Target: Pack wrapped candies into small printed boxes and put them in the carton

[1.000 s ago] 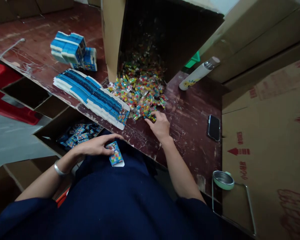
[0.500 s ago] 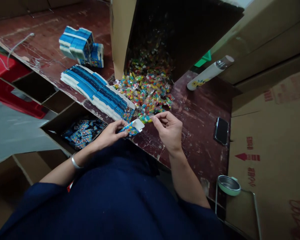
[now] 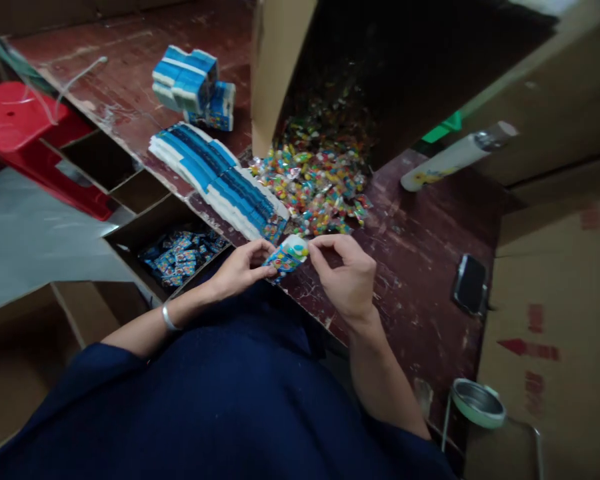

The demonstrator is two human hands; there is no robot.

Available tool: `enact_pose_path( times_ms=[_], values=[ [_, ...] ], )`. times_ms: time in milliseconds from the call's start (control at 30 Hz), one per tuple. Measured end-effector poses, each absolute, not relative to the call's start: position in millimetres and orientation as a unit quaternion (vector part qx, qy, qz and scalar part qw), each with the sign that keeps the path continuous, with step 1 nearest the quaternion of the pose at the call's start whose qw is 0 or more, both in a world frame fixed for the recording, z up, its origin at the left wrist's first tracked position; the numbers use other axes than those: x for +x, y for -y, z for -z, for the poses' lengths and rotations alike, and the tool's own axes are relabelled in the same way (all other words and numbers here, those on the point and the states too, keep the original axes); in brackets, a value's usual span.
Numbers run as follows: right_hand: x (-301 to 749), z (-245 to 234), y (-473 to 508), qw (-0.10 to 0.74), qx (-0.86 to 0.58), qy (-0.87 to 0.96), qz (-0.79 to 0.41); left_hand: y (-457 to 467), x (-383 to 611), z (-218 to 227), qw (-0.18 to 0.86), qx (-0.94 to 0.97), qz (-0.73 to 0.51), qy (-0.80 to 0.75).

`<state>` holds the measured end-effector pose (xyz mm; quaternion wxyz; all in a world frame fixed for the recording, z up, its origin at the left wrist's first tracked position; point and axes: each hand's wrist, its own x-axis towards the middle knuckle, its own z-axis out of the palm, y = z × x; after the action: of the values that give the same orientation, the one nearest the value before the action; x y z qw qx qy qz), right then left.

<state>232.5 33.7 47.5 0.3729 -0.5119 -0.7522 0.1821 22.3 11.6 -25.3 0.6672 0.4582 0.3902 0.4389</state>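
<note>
The left hand pinched a small printed box by its lower end, just off the near edge of the surface. The right hand was closed on the box's open top, thumb and forefinger pressing at the flap, where a bit of coloured sweet packet showed. Both hands were thus clamped on the one box, close together.

To do this well, I judged the left hand should keep the box square and steady while the right fingertips push the packet fully inside before folding the flap, so nothing catches in the fold.

The sweets lay in a heap spilling from a tipped carton at the far edge. Flat boxes lay fanned beside the heap, stacked boxes farther back. A lower carton off the near edge held filled boxes.

How much of the packet was already inside could not be told; the fingers hid the flap. The tipped carton's interior was too dark to read. The phone, bottle and the cup at the near right corner were blurred.
</note>
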Motion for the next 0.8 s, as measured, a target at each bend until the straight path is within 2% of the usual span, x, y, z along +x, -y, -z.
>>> enact_pose_path(
  times_ms=[100, 333, 533, 667, 800],
  values=[
    [230.7, -34.3, -33.6, 0.353, -0.475, 0.789, -0.163, -7.7, 30.6, 26.3, 0.658, 0.466, -0.461, -0.37],
    [238.1, -14.5, -34.1, 0.349, -0.469, 0.744, -0.323, -0.6, 32.4, 34.3, 0.663, 0.436, -0.508, -0.335],
    [216.3, -5.9, -16.3, 0.432, -0.493, 0.648, -0.387, 3.5, 32.1, 23.6, 0.67, 0.427, -0.524, -0.308],
    [206.2, -1.0, -12.7, 0.429, -0.481, 0.665, -0.377, 4.0, 32.3, 20.9, 0.679, 0.426, -0.499, -0.331],
    [206.1, 2.8, -13.0, 0.469, -0.489, 0.606, -0.417, 1.0, 32.9, 18.6, 0.699, 0.405, -0.49, -0.327]
  ],
)
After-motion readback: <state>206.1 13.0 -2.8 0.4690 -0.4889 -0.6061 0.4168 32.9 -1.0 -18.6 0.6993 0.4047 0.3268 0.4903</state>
